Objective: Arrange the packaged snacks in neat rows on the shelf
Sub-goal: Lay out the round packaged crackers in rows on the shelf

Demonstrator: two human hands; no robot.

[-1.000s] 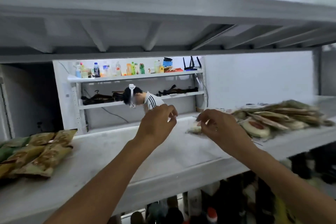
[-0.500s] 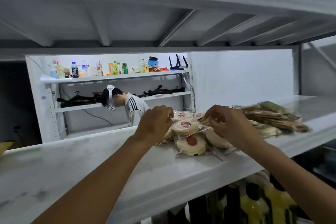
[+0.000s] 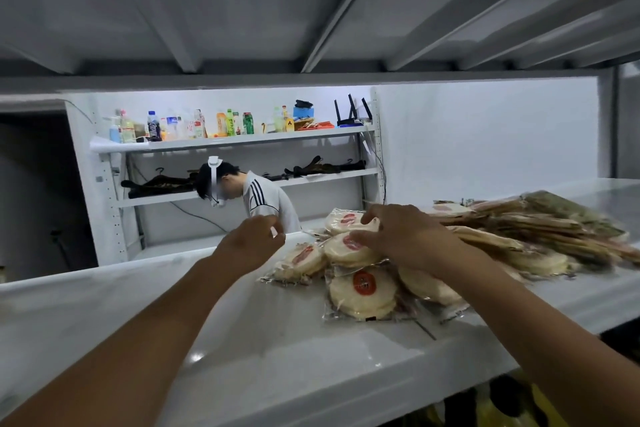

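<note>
Several clear packs of round pale cakes with red labels lie in a loose overlapping cluster on the white shelf (image 3: 242, 340). One pack (image 3: 362, 291) lies nearest the front edge and another (image 3: 303, 258) at the cluster's left. My right hand (image 3: 398, 236) is on top of the cluster, with thumb and fingers curled round a middle pack (image 3: 341, 251). My left hand (image 3: 252, 243) hovers just left of the cluster with loosely curled fingers, and nothing shows in it. A heap of flat brown and green packs (image 3: 536, 229) lies to the right.
The underside of the shelf above (image 3: 311, 10) hangs close overhead. Behind the open back stands a person in a white top (image 3: 263, 198) and a wall rack with bottles (image 3: 225, 140). Dark stock (image 3: 502, 399) sits below the shelf edge.
The view has swung right, so the green packs at the far left are gone from sight. The round cake packs now lie spread under my right hand. My left hand has come off them.
</note>
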